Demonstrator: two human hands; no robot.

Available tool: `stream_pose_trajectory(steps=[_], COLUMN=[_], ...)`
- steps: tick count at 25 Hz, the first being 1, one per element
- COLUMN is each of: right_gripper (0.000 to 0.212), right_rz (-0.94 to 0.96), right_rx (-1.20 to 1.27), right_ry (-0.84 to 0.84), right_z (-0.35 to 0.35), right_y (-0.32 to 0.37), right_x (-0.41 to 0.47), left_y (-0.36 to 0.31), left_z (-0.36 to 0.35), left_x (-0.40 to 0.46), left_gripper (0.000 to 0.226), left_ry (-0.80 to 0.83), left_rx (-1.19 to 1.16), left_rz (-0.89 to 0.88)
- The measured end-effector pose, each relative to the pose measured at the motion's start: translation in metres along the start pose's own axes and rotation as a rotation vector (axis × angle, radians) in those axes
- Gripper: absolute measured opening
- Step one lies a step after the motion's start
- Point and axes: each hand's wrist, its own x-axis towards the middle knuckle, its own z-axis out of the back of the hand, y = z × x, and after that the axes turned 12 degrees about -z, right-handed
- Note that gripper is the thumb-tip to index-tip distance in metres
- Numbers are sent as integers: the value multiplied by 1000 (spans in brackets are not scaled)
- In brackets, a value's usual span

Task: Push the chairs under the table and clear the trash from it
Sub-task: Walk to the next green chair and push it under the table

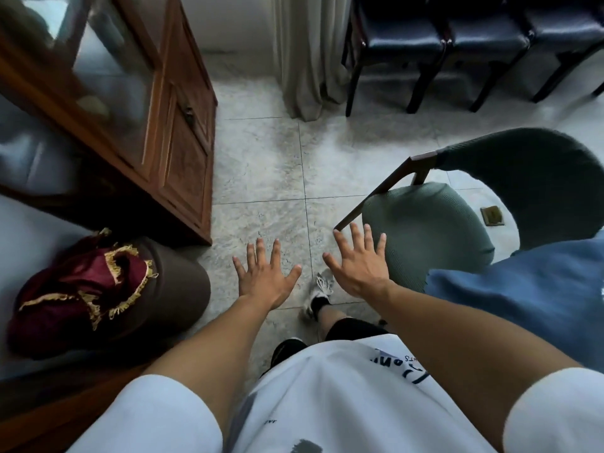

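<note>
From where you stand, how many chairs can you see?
4. A green chair stands by the right hand; three dark chairs line the far wall. More may be out of frame.

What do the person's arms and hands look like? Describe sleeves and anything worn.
Both forearms are bare from just above the elbow down. Short white sleeves cover the upper arms, part of a white T-shirt with dark printed lettering. The left hand and right hand are bare: no gloves, no watch or bracelet at the wrists, and no rings visible on the fingers.
</note>
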Motion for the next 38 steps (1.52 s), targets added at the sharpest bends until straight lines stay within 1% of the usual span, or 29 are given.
stream_pose_trajectory(steps=[4, 9, 13, 16, 21, 24, 27, 31, 35, 38], right_gripper=[77, 77, 75, 76, 77, 76, 76, 76, 79, 78], right_rz=[8, -32, -39, -83, -194, -299, -434, -569, -709, -784], right_rx=[39, 86, 107, 132, 178, 211, 269, 347, 374, 404], right_ry=[-12, 9, -25, -45, -44, -55, -73, -115, -78, -42], right_z=[34, 101, 151, 183, 222, 246, 277, 307, 320, 324], right_y=[20, 32, 36, 35, 35, 31, 29, 23, -1, -28], right_x=[79, 181, 250, 293, 370, 424, 466, 506, 529, 545], left_y=[11, 14, 11, -1, -24, -33, -46, -75, -119, -155], left_z=[47, 134, 197, 239, 297, 340, 385, 433, 454, 455], left_x=[71, 161, 238, 294, 395, 469, 532, 604, 653, 685], left_gripper=[86, 86, 87, 87, 86, 85, 85, 87, 86, 88], left_ry=[-3, 0, -29, -55, -1, 9, 5, 5, 54, 107], left_rx=[32, 83, 121, 148, 207, 241, 302, 367, 412, 451], left_rz=[-5, 9, 4, -65, -180, -256, -373, -493, -625, -679])
